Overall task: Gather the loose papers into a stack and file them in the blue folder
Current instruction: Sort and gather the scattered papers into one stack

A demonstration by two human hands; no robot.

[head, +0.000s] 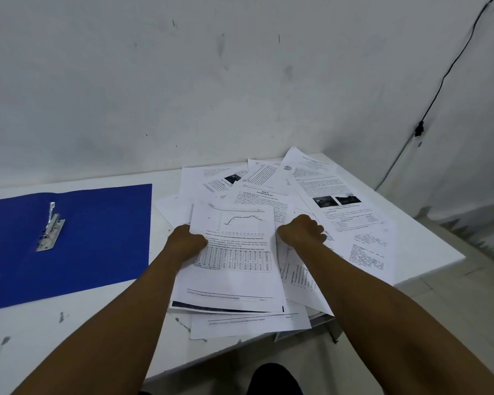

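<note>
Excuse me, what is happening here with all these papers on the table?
A person is gathering loose papers scattered over the right part of a white table. The left hand grips the left edge of the top sheet, the one with a graph and a table. The right hand is curled on the sheets at its right edge. The blue folder lies open to the left, its metal clip bare: nothing is filed yet.

Folder left, papers right on the tabletop [92,323].
The open folder [97,238] lies left, a metal clip [50,230] on it; the scattered papers [340,201] overlap to its right, reaching the wall behind and overhanging the near edge.
</note>
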